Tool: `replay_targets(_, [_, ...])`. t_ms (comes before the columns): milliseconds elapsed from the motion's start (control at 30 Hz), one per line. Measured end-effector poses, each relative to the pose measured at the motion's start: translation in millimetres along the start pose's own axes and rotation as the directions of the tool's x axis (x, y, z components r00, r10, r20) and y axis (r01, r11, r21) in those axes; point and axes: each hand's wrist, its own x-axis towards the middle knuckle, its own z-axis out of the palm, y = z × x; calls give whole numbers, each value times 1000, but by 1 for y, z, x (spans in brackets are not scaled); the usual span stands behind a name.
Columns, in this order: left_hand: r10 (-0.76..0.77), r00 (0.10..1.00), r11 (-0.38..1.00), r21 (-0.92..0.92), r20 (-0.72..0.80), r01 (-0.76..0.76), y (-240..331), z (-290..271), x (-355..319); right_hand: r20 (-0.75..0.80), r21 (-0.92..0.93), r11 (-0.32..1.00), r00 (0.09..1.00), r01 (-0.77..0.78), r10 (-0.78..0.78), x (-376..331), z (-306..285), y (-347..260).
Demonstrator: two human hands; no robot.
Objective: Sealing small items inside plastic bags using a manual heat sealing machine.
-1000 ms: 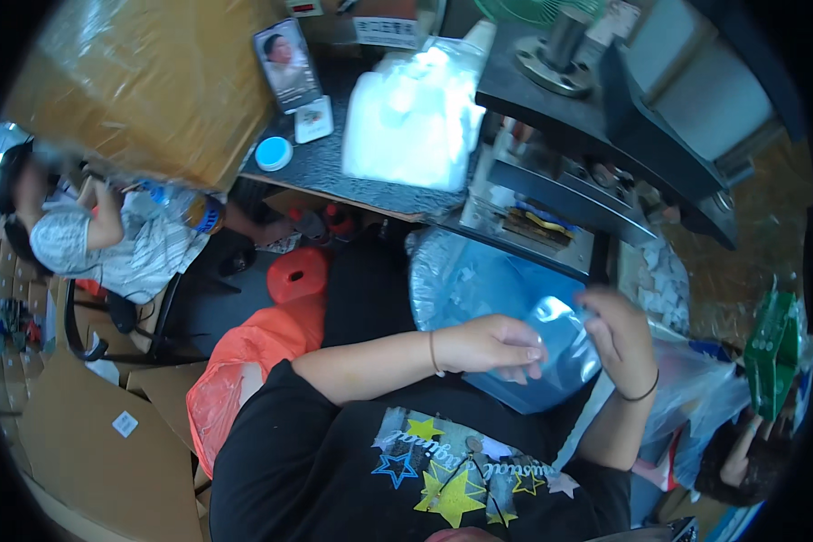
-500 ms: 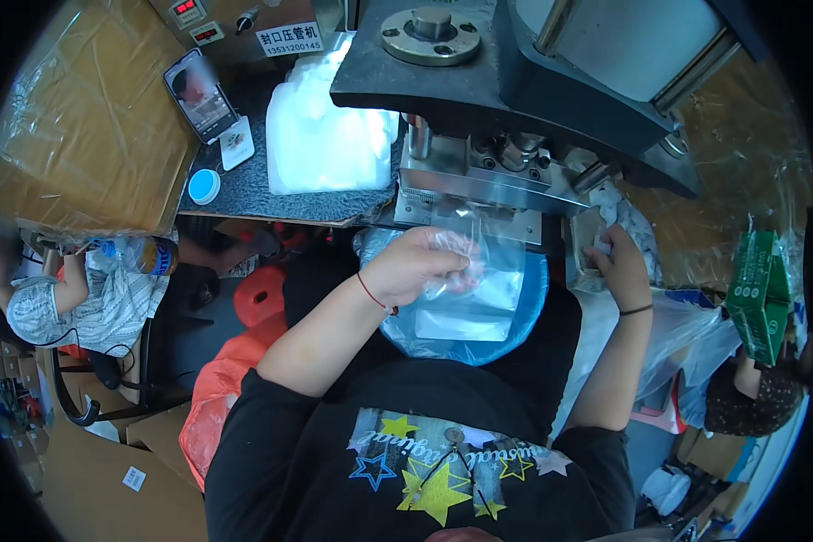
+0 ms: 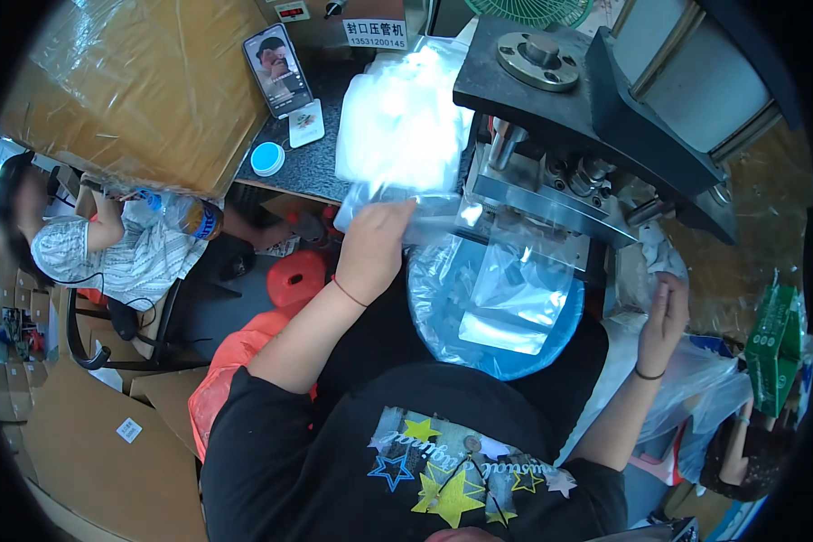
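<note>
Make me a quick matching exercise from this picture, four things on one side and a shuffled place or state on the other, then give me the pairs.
Things:
1. Pile of clear plastic bags
2. Round blue plastic-lined bin
3. Dark-framed rectangular smartphone
4. Bare right hand

Places or states:
A. Screen lit
B. Below the dark metal press
C. Empty, fingers extended
D. On the dark tabletop, beyond the left hand

Pairs: 1-D, 2-B, 3-A, 4-C
</note>
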Motion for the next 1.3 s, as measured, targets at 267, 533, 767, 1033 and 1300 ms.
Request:
replay_targets(267, [-137, 924, 695, -630, 358, 347, 65, -24, 7, 296, 364, 929, 937, 71, -187, -6, 38, -97])
replay_targets(533, [189, 733, 63, -753, 654, 655, 109, 6, -6, 412, 255, 951, 871, 173, -269, 13, 34, -109])
replay_targets(767, [452, 476, -170, -451, 755, 876, 124, 22, -19, 508, 209, 961, 819, 181, -265, 19, 20, -89])
replay_targets(1033, [199, 585, -245, -538, 786, 806, 90, 32, 30, 287, 183, 983, 957, -15, -39, -3, 12, -66])
replay_targets(1300, [-251, 778, -6, -805, 575, 593, 81, 43, 30, 396, 255, 967, 914, -18, -87, -28, 30, -61])
